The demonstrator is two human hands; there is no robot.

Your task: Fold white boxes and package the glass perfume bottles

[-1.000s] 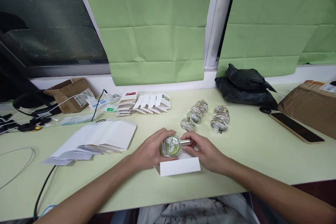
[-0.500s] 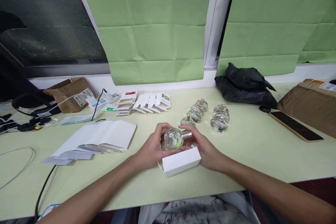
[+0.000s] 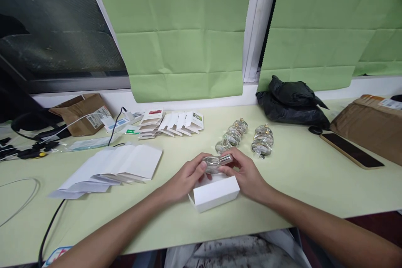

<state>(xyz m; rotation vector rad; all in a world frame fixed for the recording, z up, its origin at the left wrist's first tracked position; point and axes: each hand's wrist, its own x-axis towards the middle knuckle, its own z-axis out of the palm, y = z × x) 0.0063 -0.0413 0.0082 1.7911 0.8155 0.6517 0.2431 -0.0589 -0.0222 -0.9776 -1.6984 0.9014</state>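
Pale green desk under a window w/ green paper blinds; person seated at near edge. Both hands meet at centre, just above a small white box that sits open-side up on the desk. Left hand and right hand share one small glass bottle, lying on its side btwn the fingertips, silver cap end toward the right hand. Grip, left: fingers closed on the glass body. Grip, right: fingers closed on the cap/neck end. Bottle is directly over the box mouth, not visibly inside yet.

Doing it well (judgement): glass is smooth and round, so pinch w/ pads on both ends, keep it level, lower it straight into the box; the box is light card and looks likely to slide or tip, so steady it w/ spare fingers or the heel of a hand.

Rest of desk: two short rows of similar glass bottles just beyond the hands; fanned flat white cartons to the left; smaller printed cards behind those; brown cardboard box, cables at far left; black plastic bag by the sill; phone face-up at right, beside a brown parcel
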